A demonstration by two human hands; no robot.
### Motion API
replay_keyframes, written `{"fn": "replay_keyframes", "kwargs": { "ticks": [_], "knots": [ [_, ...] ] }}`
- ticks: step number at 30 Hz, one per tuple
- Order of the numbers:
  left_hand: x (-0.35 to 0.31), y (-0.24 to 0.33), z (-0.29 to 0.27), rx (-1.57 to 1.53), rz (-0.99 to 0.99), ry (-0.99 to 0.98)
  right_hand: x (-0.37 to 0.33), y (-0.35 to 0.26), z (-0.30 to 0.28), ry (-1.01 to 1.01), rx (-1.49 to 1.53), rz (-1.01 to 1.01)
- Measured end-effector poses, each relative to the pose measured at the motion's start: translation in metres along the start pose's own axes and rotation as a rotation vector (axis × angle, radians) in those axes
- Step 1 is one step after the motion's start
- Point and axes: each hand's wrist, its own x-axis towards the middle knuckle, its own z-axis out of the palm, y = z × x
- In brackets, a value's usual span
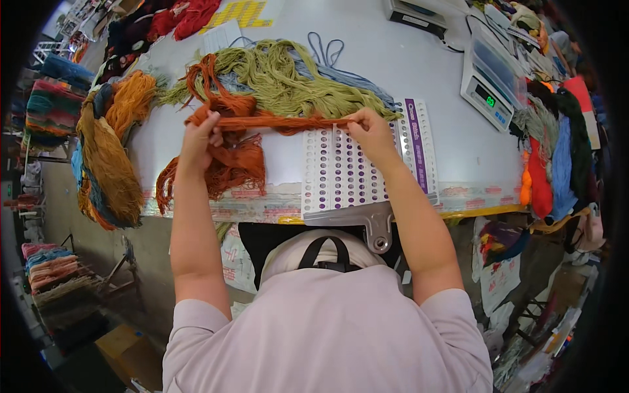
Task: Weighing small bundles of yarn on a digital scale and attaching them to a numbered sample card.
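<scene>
A rust-orange skein of thread [282,122] is stretched nearly level above the table between my hands. My left hand [200,143] is closed round its thick bundled part, and loose orange strands hang beneath onto the table. With fingers pinched, my right hand [372,136] grips the narrow end of the strand. Under the right hand lies a white card with rows of punched holes [354,171], held at its near edge by a metal clip [379,230]. Just beyond the strand, olive-green thread [288,72] lies heaped, partly over grey-blue thread [367,86].
Gold and brown skeins [108,150] drape over the table's left edge. A digital scale [488,92] stands at the right, beside several coloured skeins [557,150] hanging off that edge. Red thread [190,19] and another device [419,16] lie at the back.
</scene>
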Motion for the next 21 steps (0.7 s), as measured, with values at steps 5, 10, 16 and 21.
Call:
{"fn": "replay_keyframes", "kwargs": {
  "ticks": [5, 10, 16, 21],
  "knots": [
    [0.005, -0.016, 0.004, 0.164, -0.113, 0.079, 0.004, 0.009, -0.001, 0.045, 0.082, -0.012],
    [0.033, 0.008, -0.042, -0.144, 0.007, 0.120, -0.005, 0.004, 0.008, 0.165, -0.566, -0.103],
    [0.066, 0.092, -0.088, -0.403, 0.236, 0.096, -0.010, -0.004, 0.018, 0.129, -0.786, -0.205],
    [0.056, 0.122, -0.008, 0.666, 0.587, 0.463, -0.010, -0.001, 0.016, 0.120, -0.760, -0.185]
  ]
}}
